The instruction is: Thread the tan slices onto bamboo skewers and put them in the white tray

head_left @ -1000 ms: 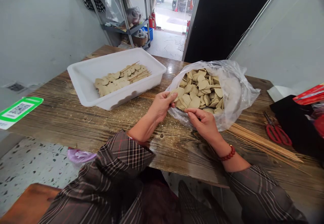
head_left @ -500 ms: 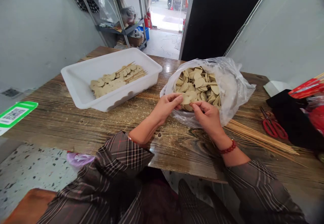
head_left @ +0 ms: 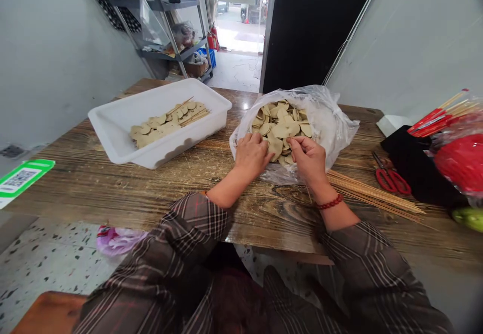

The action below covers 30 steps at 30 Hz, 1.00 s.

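My right hand [head_left: 310,159] pinches a thin wooden skewer at the front of a clear plastic bag [head_left: 332,112]. The skewer's lower end shows below the palm, and flat beige slices [head_left: 286,129] lie at its upper end. Many similar round slices [head_left: 277,148] fill the bag; I cannot tell what food they are. My left hand [head_left: 251,154] rests over the bag's left front, back of the hand up, thumb apart from the fingers. Its fingertips dip among the slices and are partly hidden. A white plastic tub [head_left: 116,115] on the left holds skewered slices [head_left: 158,127].
Loose bamboo skewers [head_left: 373,193] lie on the wooden table [head_left: 181,173] right of the bag. Beyond them are red-handled scissors [head_left: 392,179], a black holder [head_left: 422,173] with red-wrapped sticks, and a green QR card [head_left: 26,179] at far left.
My left hand has let go of the slice at the skewer and moved down onto the slices in the bag. My right hand still pinches the skewer. The view has shifted slightly right.
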Tool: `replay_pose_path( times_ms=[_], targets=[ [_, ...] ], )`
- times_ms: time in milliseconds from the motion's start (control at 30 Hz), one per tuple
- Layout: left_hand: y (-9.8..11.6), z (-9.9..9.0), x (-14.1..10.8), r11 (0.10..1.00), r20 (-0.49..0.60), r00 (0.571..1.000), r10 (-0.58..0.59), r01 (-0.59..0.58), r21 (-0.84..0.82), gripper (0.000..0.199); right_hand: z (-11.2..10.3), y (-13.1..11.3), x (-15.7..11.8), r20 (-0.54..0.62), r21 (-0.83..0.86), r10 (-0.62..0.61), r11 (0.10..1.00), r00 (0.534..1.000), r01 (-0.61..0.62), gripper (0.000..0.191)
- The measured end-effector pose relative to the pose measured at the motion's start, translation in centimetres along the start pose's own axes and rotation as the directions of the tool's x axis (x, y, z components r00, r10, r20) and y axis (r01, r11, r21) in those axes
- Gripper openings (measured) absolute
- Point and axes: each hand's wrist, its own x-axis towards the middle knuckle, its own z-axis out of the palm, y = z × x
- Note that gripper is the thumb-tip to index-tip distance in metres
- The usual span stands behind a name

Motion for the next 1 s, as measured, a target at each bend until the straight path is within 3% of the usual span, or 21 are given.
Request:
replay_pose_path(
  times_ms=[367, 600, 700, 800, 867, 933, 1000],
  targets=[
    [1.0, 1.7, 0.5, 0.997, -0.021, 0.999, -0.041, 0.040, -0.065, 0.022, 0.2, 0.2, 0.0, 0.055, -0.007, -0.031, 0.999, 0.998, 0.032, 0.029],
    [1.2, 2.0, 0.3, 0.974, -0.008, 0.999, 0.050, -0.051, -0.219, 0.017, 0.1, -0.4, -0.1, 0.037, -0.013, -0.033, 0.999, 0.999, 0.033, 0.031],
    [0.4, 2.0, 0.4, 0.884, -0.043, 0.997, -0.066, 0.039, -0.465, 0.012, 0.0, -0.8, -0.2, 0.026, 0.006, -0.024, 1.000, 0.999, 0.024, 0.031],
    [-0.8, 1.7, 0.6, 0.637, -0.011, 0.967, -0.253, 0.158, -0.754, 0.013, -0.1, -1.0, -0.1, 0.011, 0.020, -0.020, 1.000, 1.000, 0.020, 0.031],
    [-1.7, 1.2, 0.6, 0.486, 0.045, 0.951, -0.307, 0.197, -0.851, 0.020, -0.1, -0.9, -0.1, 0.006, 0.025, -0.024, 0.999, 1.000, 0.024, 0.030],
    [-2.6, 0.8, 0.5, 0.476, 0.066, 0.956, -0.287, 0.202, -0.856, 0.021, -0.1, -0.8, -0.1, 0.006, 0.027, -0.026, 0.999, 1.000, 0.026, 0.030],
    [-3.5, 0.6, 0.3, 0.612, 0.016, 0.968, -0.252, 0.172, -0.771, 0.018, 0.0, -0.6, -0.2, 0.010, 0.024, -0.025, 0.999, 1.000, 0.025, 0.030]
  ],
)
